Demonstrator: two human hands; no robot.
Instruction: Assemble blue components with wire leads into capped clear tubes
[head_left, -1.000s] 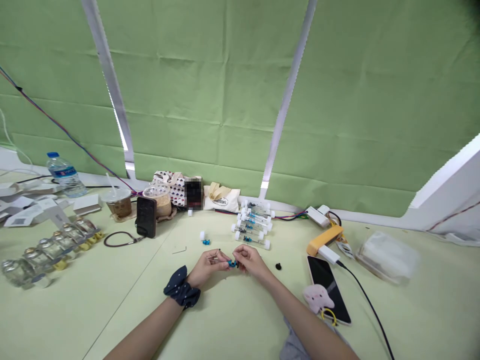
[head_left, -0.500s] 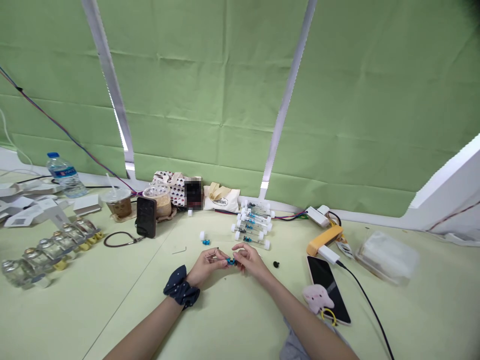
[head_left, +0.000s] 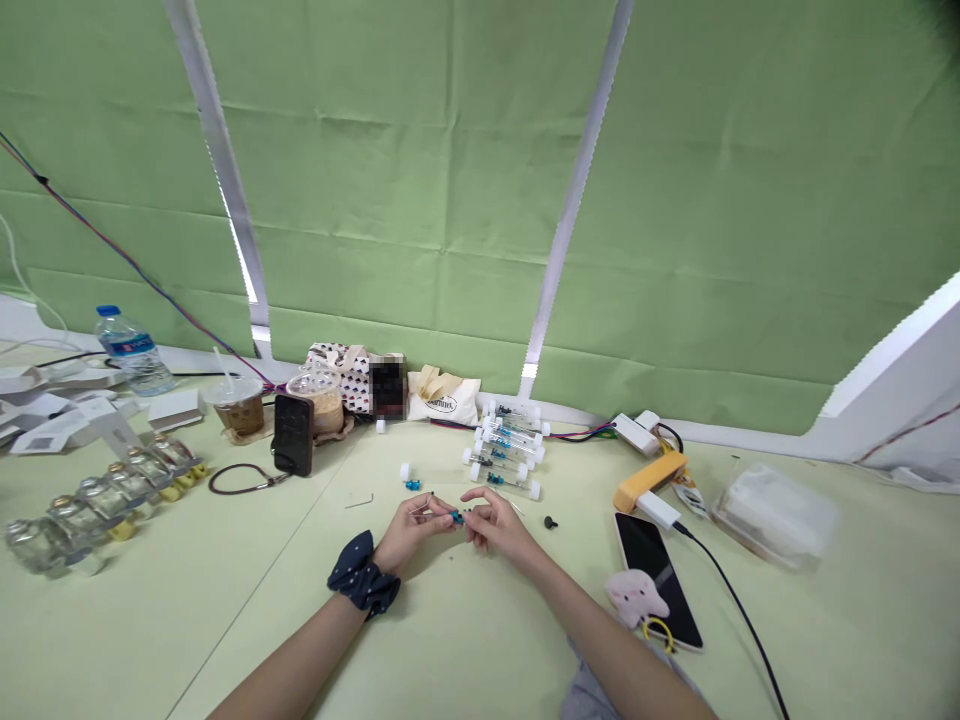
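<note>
A small blue metal part (head_left: 457, 517), with a dark piece at its right end, is held just above the table between my hands. My left hand (head_left: 412, 532) pinches its left side between thumb and fingers. At its right end, the fingertips of my right hand (head_left: 496, 522) close in on it; they hide the finer detail. Beyond the hands lie a similar blue part (head_left: 413, 485), a white-capped clear tube (head_left: 406, 470) and a group of clear tubes (head_left: 504, 453) with blue pieces inside. An L-shaped hex key (head_left: 360, 502) lies to the left, a small black knob-like piece (head_left: 551, 522) to the right.
On the right are a phone (head_left: 660, 575), a pink plush charm (head_left: 637, 595), an orange block (head_left: 649, 480) with a cable, and a clear plastic box (head_left: 776, 515). Several glass jars (head_left: 94, 497), drink cups (head_left: 238, 405) and a water bottle (head_left: 133, 350) stand on the left.
The blue part has turned slightly and shifted a little left and up with my left fingers. My right fingers have moved slightly around its right end.
</note>
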